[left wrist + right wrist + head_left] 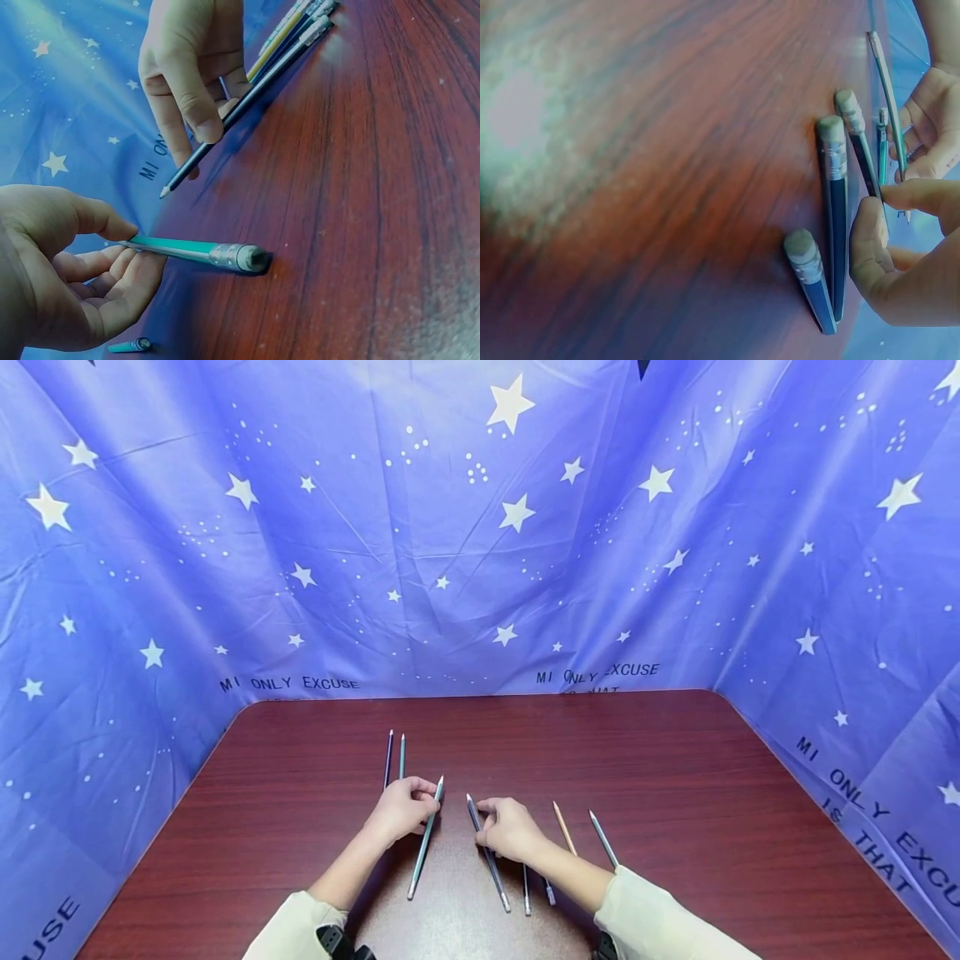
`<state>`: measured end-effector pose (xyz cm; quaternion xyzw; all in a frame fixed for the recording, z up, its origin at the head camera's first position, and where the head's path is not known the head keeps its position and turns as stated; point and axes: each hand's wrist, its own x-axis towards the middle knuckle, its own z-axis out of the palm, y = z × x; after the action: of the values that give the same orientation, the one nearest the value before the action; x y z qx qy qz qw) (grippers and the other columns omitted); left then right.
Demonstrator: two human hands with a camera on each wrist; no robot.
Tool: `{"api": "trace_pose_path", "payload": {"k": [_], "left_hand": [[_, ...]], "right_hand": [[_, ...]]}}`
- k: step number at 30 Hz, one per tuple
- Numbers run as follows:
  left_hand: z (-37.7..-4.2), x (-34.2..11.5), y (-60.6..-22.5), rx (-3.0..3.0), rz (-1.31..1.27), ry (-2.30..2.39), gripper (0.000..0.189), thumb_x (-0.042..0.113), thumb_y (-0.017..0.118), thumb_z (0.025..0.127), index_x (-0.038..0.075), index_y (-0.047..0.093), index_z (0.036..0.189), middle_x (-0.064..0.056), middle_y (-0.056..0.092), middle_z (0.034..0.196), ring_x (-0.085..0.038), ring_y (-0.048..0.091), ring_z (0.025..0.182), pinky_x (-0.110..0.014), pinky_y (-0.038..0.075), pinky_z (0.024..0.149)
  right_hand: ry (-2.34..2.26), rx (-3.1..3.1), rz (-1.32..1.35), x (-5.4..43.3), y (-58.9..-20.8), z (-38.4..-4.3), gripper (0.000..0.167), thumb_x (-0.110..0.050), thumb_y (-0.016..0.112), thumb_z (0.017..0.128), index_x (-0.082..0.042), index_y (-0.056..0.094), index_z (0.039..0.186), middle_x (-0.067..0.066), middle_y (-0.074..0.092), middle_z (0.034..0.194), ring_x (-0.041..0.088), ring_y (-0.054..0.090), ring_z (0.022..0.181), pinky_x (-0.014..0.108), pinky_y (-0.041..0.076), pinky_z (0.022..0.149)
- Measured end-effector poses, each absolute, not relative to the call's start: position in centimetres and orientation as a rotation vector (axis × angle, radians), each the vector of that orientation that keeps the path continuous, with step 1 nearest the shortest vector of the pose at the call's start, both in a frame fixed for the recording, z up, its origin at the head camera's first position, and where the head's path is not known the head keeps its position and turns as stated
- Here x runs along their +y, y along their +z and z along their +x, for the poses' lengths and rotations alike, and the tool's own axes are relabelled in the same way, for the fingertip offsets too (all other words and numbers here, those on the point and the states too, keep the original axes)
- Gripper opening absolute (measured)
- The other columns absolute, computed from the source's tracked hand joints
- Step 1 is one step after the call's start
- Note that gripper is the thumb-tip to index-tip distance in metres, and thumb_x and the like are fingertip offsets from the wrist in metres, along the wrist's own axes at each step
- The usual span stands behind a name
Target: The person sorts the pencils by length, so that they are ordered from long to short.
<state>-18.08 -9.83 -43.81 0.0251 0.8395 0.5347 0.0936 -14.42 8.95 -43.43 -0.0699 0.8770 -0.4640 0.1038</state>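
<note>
My left hand pinches a green pencil between thumb and fingers, its pale tip pointing away and its eraser end toward me. In the left wrist view, the worn eraser of this green pencil faces the camera. A short way to the right, my right hand holds a dark pencil by thumb and fingertips near its upper half. That dark pencil slants in the left wrist view, eraser end close over the table. The right wrist view shows the right hand with its fingertips on the dark pencil.
A dark blue pencil and a teal pencil lie beyond the left hand. Around the right forearm lie an orange pencil, a grey-blue pencil and two eraser-ended pencils, partly hidden. A starry blue curtain surrounds the brown table.
</note>
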Motion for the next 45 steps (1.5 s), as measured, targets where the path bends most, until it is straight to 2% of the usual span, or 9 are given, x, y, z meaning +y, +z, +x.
{"api": "trace_pose_path", "payload": {"k": [5,13,21,29,36,45], "left_hand": [[-18.1,-9.9,-43.8,2.45,0.068,1.625,0.023,-0.001,0.059,0.079,-0.005,0.061,0.101,-0.007,0.059,0.08,-0.012,0.057,0.059,-0.031,0.058,0.052],[-18.2,-10.0,-43.9,2.422,0.059,1.658,0.024,-0.002,0.06,0.079,-0.005,0.061,0.102,-0.007,0.059,0.079,-0.015,0.055,0.058,-0.036,0.058,0.051],[-18.2,-10.1,-43.8,2.436,0.06,1.674,0.022,-0.002,0.062,0.079,-0.004,0.062,0.101,-0.007,0.061,0.078,-0.014,0.056,0.058,-0.033,0.057,0.049],[-18.5,-10.1,-43.7,2.342,0.007,1.797,0.026,-0.001,0.06,0.08,-0.006,0.06,0.105,-0.007,0.06,0.081,-0.015,0.057,0.06,-0.035,0.059,0.052],[-18.8,-9.9,-43.4,2.257,-0.057,1.899,0.031,0.002,0.058,0.082,-0.006,0.059,0.111,-0.007,0.061,0.085,-0.013,0.055,0.059,-0.03,0.058,0.051],[-18.8,-9.6,-42.9,2.19,-0.088,1.994,0.03,0.003,0.058,0.085,-0.005,0.058,0.114,-0.014,0.064,0.094,-0.012,0.06,0.063,-0.031,0.06,0.058]], "right_hand": [[-1.425,2.545,-0.15,9.0,-43.4,-14.4,0.031,0.0,0.066,0.076,0.008,0.064,0.106,0.002,0.061,0.066,0.008,0.055,0.047,0.025,0.054,0.048],[-1.568,2.438,-0.161,9.0,-43.4,-14.6,0.027,0.002,0.064,0.075,0.008,0.063,0.101,0.004,0.063,0.067,0.008,0.053,0.052,0.027,0.056,0.05],[-1.675,2.323,-0.077,9.2,-43.0,-14.8,0.03,0.0,0.067,0.076,0.006,0.061,0.105,0.014,0.067,0.076,0.01,0.056,0.055,0.031,0.058,0.053],[-1.781,2.216,-0.013,9.8,-42.8,-15.5,0.035,0.0,0.066,0.079,0.008,0.057,0.112,0.004,0.064,0.075,0.01,0.055,0.056,0.028,0.059,0.054],[-1.856,2.163,0.048,10.3,-42.3,-16.1,0.039,-0.004,0.067,0.081,0.007,0.055,0.117,0.007,0.067,0.084,0.011,0.058,0.06,0.025,0.059,0.055],[-1.947,2.129,0.075,10.9,-41.8,-16.7,0.043,-0.007,0.067,0.08,0.008,0.055,0.119,0.004,0.066,0.079,0.01,0.058,0.059,0.025,0.059,0.057]]}}
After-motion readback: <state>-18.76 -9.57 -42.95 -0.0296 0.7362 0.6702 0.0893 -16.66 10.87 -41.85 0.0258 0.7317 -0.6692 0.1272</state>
